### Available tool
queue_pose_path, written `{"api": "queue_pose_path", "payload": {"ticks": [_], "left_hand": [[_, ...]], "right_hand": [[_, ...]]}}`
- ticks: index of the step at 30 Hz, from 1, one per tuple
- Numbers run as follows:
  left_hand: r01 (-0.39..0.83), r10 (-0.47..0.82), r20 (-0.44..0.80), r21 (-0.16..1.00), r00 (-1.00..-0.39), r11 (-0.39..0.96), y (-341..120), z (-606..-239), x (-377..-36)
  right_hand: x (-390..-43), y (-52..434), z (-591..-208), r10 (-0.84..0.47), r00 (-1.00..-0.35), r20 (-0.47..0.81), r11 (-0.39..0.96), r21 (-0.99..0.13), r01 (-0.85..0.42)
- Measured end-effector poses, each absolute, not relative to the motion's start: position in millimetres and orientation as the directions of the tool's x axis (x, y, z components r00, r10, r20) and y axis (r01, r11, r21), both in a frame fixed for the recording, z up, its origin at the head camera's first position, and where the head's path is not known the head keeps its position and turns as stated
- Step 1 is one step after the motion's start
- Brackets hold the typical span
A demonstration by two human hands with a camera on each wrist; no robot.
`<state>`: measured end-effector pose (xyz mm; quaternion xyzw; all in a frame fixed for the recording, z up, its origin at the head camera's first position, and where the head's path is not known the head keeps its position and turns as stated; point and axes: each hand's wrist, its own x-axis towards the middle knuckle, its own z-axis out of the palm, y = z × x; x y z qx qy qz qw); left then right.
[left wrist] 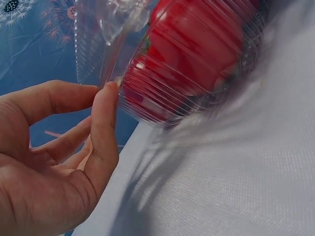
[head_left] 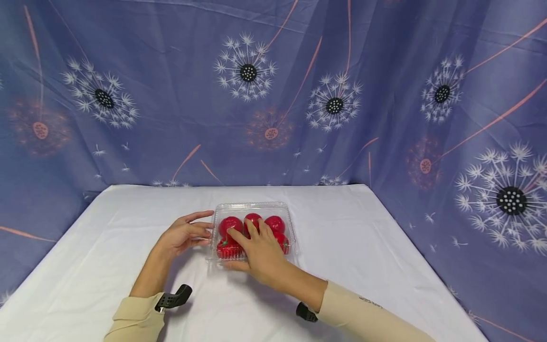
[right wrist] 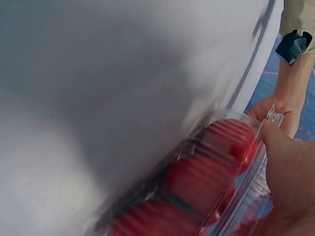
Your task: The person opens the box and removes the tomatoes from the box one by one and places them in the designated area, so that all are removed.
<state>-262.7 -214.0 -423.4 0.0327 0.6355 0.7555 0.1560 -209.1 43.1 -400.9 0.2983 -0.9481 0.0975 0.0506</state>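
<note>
A clear plastic clamshell box [head_left: 252, 231] full of red tomatoes [head_left: 231, 224] sits near the middle of the white table [head_left: 363, 237], in front of a blue dandelion-print curtain [head_left: 384, 95]. The right hand [head_left: 260, 254] lies across the top of the lid with its fingers nearly straight and spread over the fruit, thumb down by the near edge; it presses on the lid and does not grip it. The left hand [head_left: 183, 235] is at the box's left side, fingers loosely extended, and the left wrist view shows the thumb tip [left wrist: 109, 93] touching the ribbed wall at the rim; it steadies the box and clasps nothing. The step in hand looks like working the lid, probably pressing it to seat its catch, though opening cannot be ruled out. The next move would call for even pressure along the rim, light enough not to crush the thin plastic or bruise the tomatoes, with the left hand bracing against sliding.
</note>
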Motion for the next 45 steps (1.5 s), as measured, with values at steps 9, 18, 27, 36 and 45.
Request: {"api": "queue_pose_path", "payload": {"ticks": [9,18,27,36,45], "left_hand": [[-0.2,0.333,-0.15,0.973,-0.931,-0.119,-220,-424,-263],[-0.184,0.357,-0.135,0.977,-0.924,-0.106,-220,-422,-265],[-0.171,0.296,-0.142,0.982,-0.944,-0.077,-215,-422,-263],[-0.187,0.3,-0.156,0.979,-0.941,-0.078,-210,-420,-264],[-0.193,0.283,-0.171,0.98,-0.944,-0.052,-211,-417,-265]], "right_hand": [[-214,79,-401,-0.552,-0.812,0.188,0.802,-0.145,-0.579],[-220,116,-393,-0.516,-0.814,0.266,0.806,-0.17,-0.567],[-236,134,-380,-0.45,-0.795,0.407,0.722,-0.359,-0.592],[-262,152,-363,-0.306,-0.81,0.5,0.595,-0.564,-0.573],[-291,149,-347,-0.209,-0.897,0.39,0.533,-0.723,-0.439]]}}
